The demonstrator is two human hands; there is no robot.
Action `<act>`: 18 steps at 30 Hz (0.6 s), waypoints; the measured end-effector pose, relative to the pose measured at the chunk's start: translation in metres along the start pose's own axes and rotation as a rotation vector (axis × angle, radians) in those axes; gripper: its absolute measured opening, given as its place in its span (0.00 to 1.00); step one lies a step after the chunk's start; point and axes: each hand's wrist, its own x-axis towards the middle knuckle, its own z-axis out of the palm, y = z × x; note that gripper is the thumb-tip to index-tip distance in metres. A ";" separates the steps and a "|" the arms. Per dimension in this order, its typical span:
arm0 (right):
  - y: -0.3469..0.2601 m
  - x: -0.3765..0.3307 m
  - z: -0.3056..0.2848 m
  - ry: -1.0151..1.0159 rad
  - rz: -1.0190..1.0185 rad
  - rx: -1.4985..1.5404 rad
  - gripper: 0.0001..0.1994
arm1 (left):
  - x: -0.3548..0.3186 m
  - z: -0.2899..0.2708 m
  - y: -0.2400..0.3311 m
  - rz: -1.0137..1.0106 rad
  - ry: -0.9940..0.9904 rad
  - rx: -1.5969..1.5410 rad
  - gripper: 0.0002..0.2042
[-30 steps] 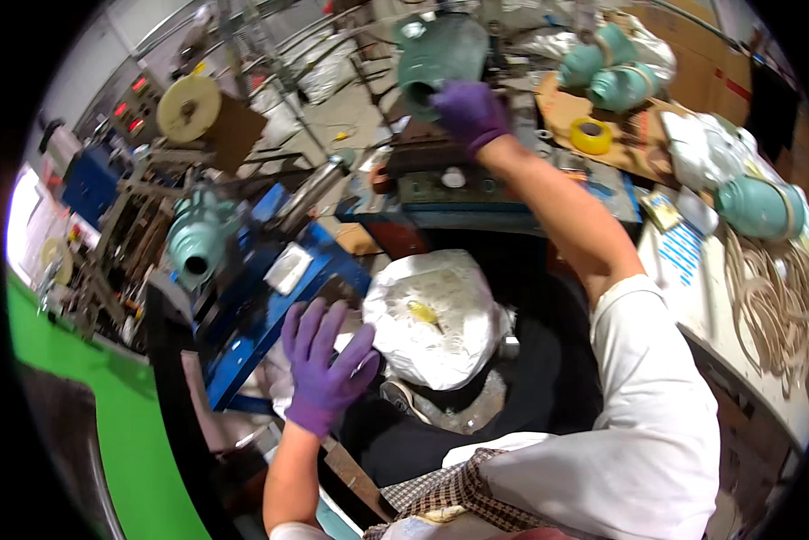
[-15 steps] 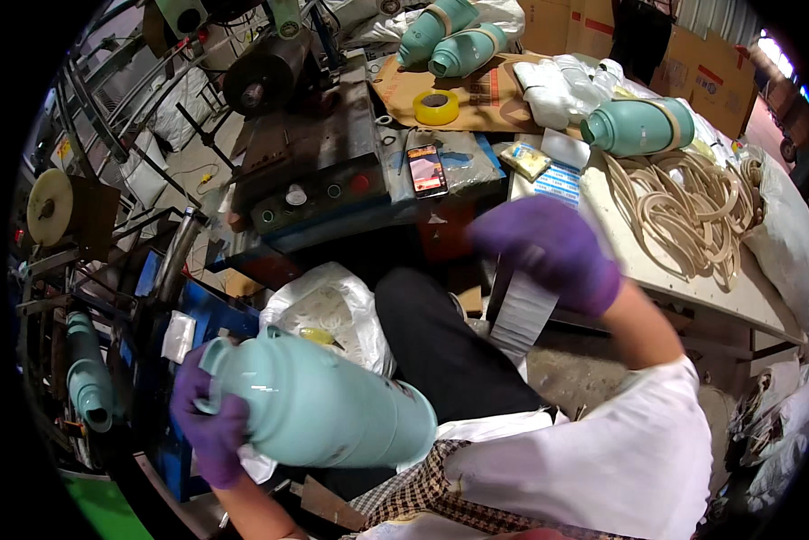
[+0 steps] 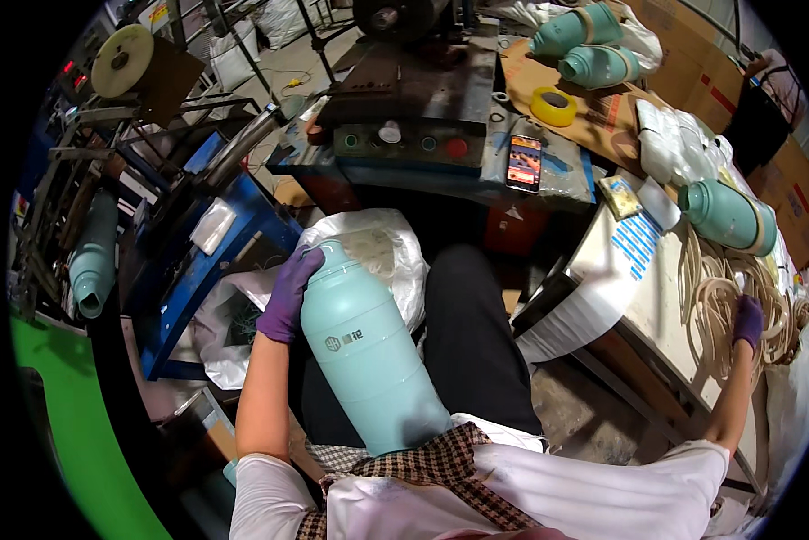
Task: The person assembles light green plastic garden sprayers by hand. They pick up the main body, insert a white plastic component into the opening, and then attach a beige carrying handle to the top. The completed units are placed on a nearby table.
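Observation:
A teal thermos flask body [image 3: 364,337] with a dark printed mark leans on my lap, its neck up and its base against my apron. My left hand [image 3: 289,292], in a purple glove, is closed round the flask's neck. Far to the right, my right hand [image 3: 748,322], also gloved, reaches into a tangled pile of beige bands [image 3: 710,310] on the white table. Its fingers look closed on the bands, though their tips are hard to see. Another teal flask with a beige band round it [image 3: 728,218] lies just beyond the pile.
Two banded flasks [image 3: 577,31] and a yellow tape roll [image 3: 553,106] lie on cardboard at the back. A phone [image 3: 523,164] rests beside the machine's buttons [image 3: 430,144]. A white sack [image 3: 400,243] stands by my knees. On the white table [image 3: 661,297] are labels [image 3: 638,241].
My right hand has moved right, from above my lap to the bands. The flask has swung more upright, with my left hand still on its neck. The view has turned.

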 end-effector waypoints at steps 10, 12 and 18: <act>0.051 0.011 -0.026 0.392 0.368 1.875 0.18 | -0.021 -0.010 -0.001 -0.059 -0.060 -0.451 0.15; -0.121 -0.011 -0.071 0.244 0.129 2.052 0.19 | -0.031 -0.007 0.016 0.096 -0.044 -0.232 0.16; -0.548 -0.151 -0.282 -0.685 -0.638 2.309 0.18 | -0.027 0.004 0.040 0.082 -0.210 -0.637 0.17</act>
